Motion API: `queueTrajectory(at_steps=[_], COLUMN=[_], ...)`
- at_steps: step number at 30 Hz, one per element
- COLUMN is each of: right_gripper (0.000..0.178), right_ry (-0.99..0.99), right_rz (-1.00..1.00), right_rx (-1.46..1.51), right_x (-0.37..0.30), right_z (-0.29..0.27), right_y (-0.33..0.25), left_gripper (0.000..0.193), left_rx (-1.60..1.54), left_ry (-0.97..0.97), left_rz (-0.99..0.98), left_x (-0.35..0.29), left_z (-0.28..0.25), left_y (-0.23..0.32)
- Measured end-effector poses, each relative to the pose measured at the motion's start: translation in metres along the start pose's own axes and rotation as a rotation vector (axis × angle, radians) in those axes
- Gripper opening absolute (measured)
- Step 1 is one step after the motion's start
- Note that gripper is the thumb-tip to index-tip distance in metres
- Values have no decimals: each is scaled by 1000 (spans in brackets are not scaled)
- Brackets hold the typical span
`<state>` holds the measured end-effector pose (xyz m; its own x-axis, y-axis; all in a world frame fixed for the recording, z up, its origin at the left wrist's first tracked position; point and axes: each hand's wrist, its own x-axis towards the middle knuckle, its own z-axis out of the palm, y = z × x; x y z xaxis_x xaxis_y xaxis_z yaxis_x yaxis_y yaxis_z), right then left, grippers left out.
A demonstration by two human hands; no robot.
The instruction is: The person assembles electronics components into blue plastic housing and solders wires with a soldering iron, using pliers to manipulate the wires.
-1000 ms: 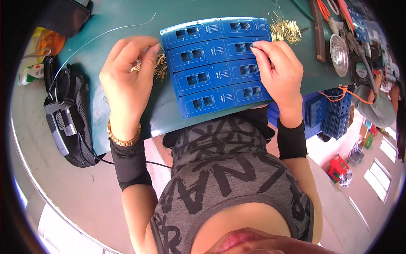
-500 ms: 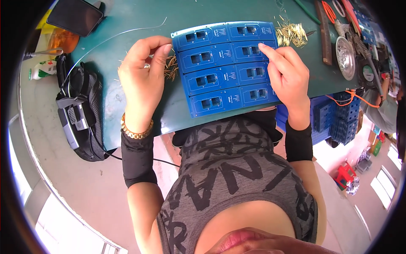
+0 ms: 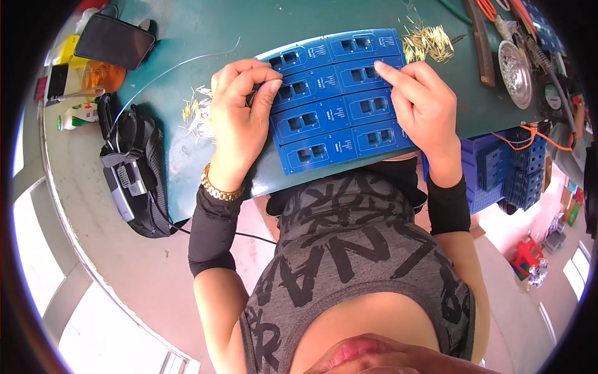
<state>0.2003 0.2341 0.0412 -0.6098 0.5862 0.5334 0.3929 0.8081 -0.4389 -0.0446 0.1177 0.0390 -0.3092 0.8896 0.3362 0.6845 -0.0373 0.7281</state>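
Observation:
A blue circuit board panel (image 3: 342, 93), divided into several units with paired rectangular cutouts, lies on the green table in front of me. My left hand (image 3: 243, 112) is over its upper left edge, thumb and forefinger pinched together. Anything between those fingertips is too small to make out. At the right side, my right hand (image 3: 422, 103) is closed, its forefinger tip at a cutout in the second row. Whether it holds a small part is hidden. Loose silver and gold pins (image 3: 198, 115) lie beside my left hand, and a heap of gold pins (image 3: 428, 43) lies beyond my right.
A phone (image 3: 115, 41) and an orange-filled container (image 3: 103, 76) stand at the far left. A dark bag (image 3: 134, 168) hangs by the table's left edge. At right are a metal dish (image 3: 515, 75), a wooden bar (image 3: 479, 50), and a blue crate (image 3: 476, 181) with stacked boards.
My left hand has moved right, from beside the panel's left edge to over its upper left units. The right hand stays at nearly the same cutout.

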Motion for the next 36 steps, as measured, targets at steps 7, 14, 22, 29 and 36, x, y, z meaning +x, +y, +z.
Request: queueTrajectory(at_steps=[7,14,22,29,36], right_gripper=[35,35,23,29,14], right_ry=[38,38,60,31,-114], right_rz=[33,31,37,61,389], right_rx=[7,3,5,131,27], right_x=[0,-1,1,5,49], right_z=[2,3,4,-4,-17], right_y=[-1,-1,-1,4,73], left_gripper=[9,9,16,16,39], left_rx=[122,185,365,554,672], left_ry=[-5,-29,-38,-125,-207], left_rz=[31,65,279,298,302], left_x=[2,2,7,-1,-5], left_z=[5,4,-4,-9,-15], left_y=[-1,0,9,23,30])
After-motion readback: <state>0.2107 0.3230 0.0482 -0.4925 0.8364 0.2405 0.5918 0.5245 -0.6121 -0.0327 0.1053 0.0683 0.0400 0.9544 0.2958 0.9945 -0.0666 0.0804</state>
